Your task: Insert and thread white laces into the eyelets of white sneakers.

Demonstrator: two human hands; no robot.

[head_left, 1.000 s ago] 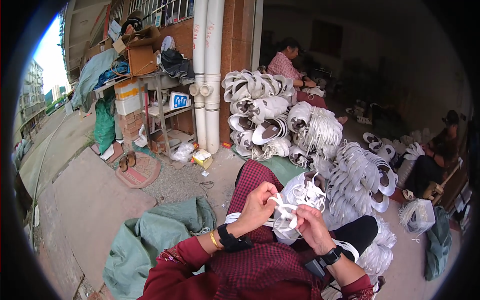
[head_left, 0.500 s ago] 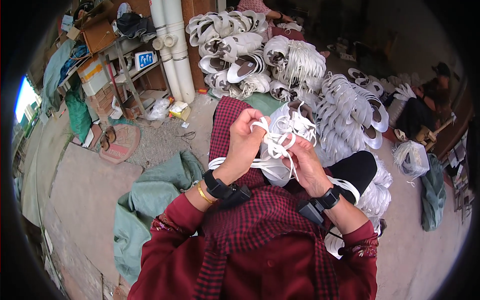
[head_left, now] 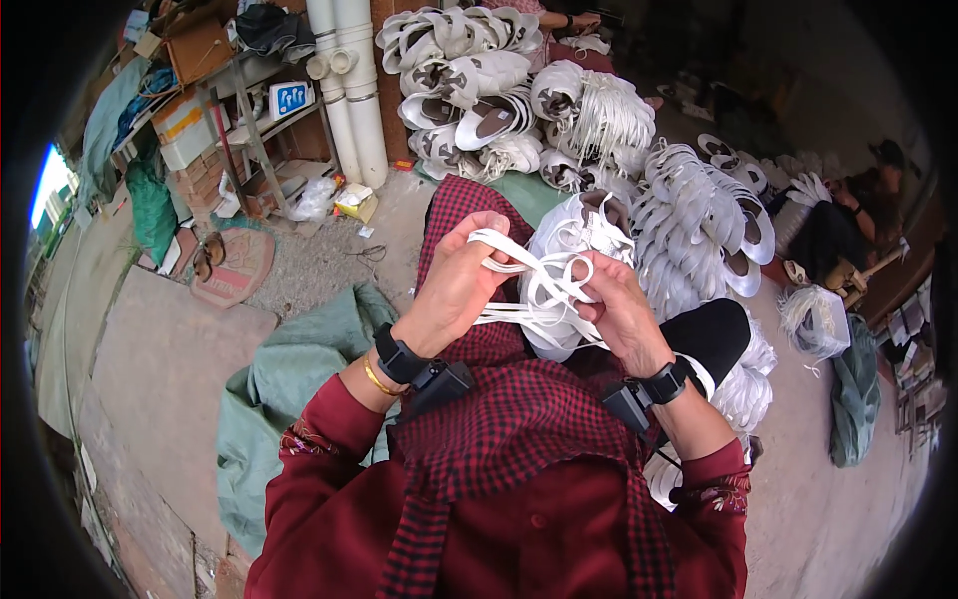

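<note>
A bundle of white shoelaces (head_left: pixel 544 290) stretches between my hands in loose loops. My left hand (head_left: pixel 454 285) is closed, with several strands pinched at the fingertips and others trailing below. My right hand (head_left: pixel 624 309) grips a loop of the same laces between thumb and fingers. Just beyond the laces, a white shoe upper (head_left: pixel 574 225) with a greyish inside rests at my lap, partly hidden by the laces and my right hand. More white strands run beneath my right wrist. A red checked apron (head_left: pixel 519 409) covers my lap.
Stacked white shoe uppers (head_left: pixel 469 75) rise ahead, with another long heap (head_left: pixel 689 225) to the right. A green sheet (head_left: pixel 289 399) lies at my left. White pipes (head_left: pixel 354 110) stand beside a cluttered shelf (head_left: pixel 264 125). Two other people sit farther back.
My hands have moved apart, the left one leftward and a little back. The laces between them have opened from a tight bunch into longer, looser loops.
</note>
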